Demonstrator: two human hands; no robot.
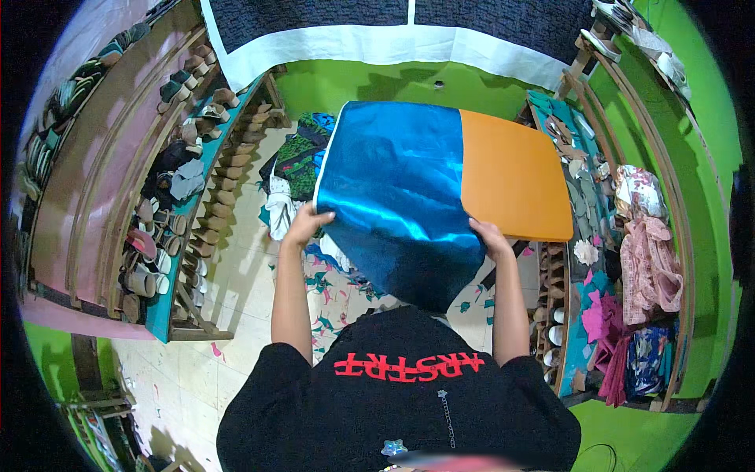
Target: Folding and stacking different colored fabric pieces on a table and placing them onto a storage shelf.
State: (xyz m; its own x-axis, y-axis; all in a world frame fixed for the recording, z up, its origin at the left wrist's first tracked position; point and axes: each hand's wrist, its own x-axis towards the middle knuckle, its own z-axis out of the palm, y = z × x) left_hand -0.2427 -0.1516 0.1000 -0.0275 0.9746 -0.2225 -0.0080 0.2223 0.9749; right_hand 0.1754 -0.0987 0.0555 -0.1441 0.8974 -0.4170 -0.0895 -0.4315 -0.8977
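Note:
A shiny blue sheet of material (393, 161) with a pale left edge lies over an orange tabletop (515, 177), covering its left part. Its near end hangs down toward my body. My left hand (307, 226) pinches the sheet at its near left edge, thumb on top and the other fingers mostly hidden beneath. At the near right edge, my right hand (491, 237) grips the same sheet beside the orange surface, its fingertips partly out of sight.
Rows of shoes line a rack (161, 295) on the left. Fabric pieces and shoe parts cover a teal shelf (586, 228) on the right, near hanging pink cloth (651, 263). Patterned green fabric (301, 167) is heaped left of the table; small scraps (326, 303) litter the floor.

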